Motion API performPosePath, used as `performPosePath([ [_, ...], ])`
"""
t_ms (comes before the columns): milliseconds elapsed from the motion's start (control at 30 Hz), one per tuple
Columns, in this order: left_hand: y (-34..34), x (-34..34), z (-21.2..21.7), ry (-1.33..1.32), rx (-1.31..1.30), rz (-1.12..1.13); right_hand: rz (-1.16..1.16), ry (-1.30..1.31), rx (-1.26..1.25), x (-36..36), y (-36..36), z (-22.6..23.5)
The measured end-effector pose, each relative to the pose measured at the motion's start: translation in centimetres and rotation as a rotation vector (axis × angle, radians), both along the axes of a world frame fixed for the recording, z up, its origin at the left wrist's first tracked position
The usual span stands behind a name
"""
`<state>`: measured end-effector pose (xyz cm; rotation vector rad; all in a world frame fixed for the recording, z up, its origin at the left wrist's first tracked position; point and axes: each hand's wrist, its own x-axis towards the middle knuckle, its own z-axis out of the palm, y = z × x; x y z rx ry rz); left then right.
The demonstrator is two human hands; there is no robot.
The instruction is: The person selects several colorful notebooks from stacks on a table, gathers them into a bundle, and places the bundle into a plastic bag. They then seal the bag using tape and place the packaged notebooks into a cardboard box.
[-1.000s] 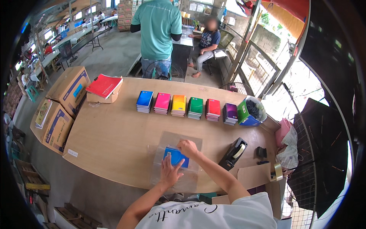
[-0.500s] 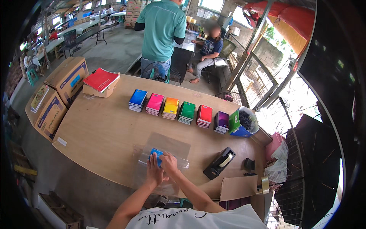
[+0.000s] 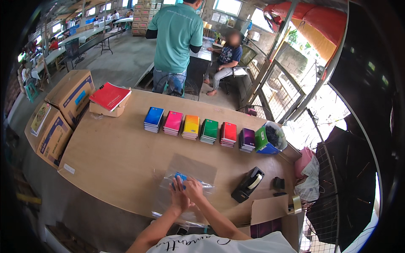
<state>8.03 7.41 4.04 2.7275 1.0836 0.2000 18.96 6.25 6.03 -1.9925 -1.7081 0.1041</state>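
Observation:
A small blue notebook (image 3: 180, 176) lies within clear plastic sheeting (image 3: 198, 167) near the table's front edge. It is mostly hidden under my hands. My left hand (image 3: 179, 197) rests on it with the fingers stretched out. My right hand (image 3: 194, 189) is closed at the notebook's right edge, its curled fingers pinching the plastic. Beyond my hands stands a row of small notebook stacks: blue (image 3: 153, 118), pink (image 3: 173, 122), yellow (image 3: 190, 126), green (image 3: 209, 130), red (image 3: 228, 133) and purple (image 3: 247, 139).
To the right are a black tape dispenser (image 3: 248, 184), an open cardboard box (image 3: 268, 210) and a green-and-blue bin (image 3: 264, 142). Cartons (image 3: 75, 99) and a red book (image 3: 110, 96) stand at left. Beyond the table are a fan (image 3: 176, 87), a standing person (image 3: 176, 38) and a seated person (image 3: 228, 59).
My view has shifted slightly, so the table sits lower and farther right. My hands remain on the blue notebook, and more of its top is covered by my fingers.

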Motion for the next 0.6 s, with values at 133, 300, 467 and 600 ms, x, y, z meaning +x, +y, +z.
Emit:
performPosePath([
  [133, 0.3, 0.1, -1.9, -0.059, 0.021, 0.006, -0.02, -0.022, -0.014, -0.5, 0.0, 0.0],
  [300, 0.4, 0.6, -2.4, -0.052, 0.166, 0.047, -0.049, -0.055, 0.042, -1.3, -0.2, -1.1],
  [467, 0.3, 0.2, -2.8, -0.211, -0.117, -0.015, -0.07, -0.092, -0.059, -0.6, -0.6, -1.0],
  [600, 2.0, -5.4, 4.5, -0.129, -0.222, -0.087, -0.076, -0.067, -0.195, -1.3, -2.3, 1.2],
])
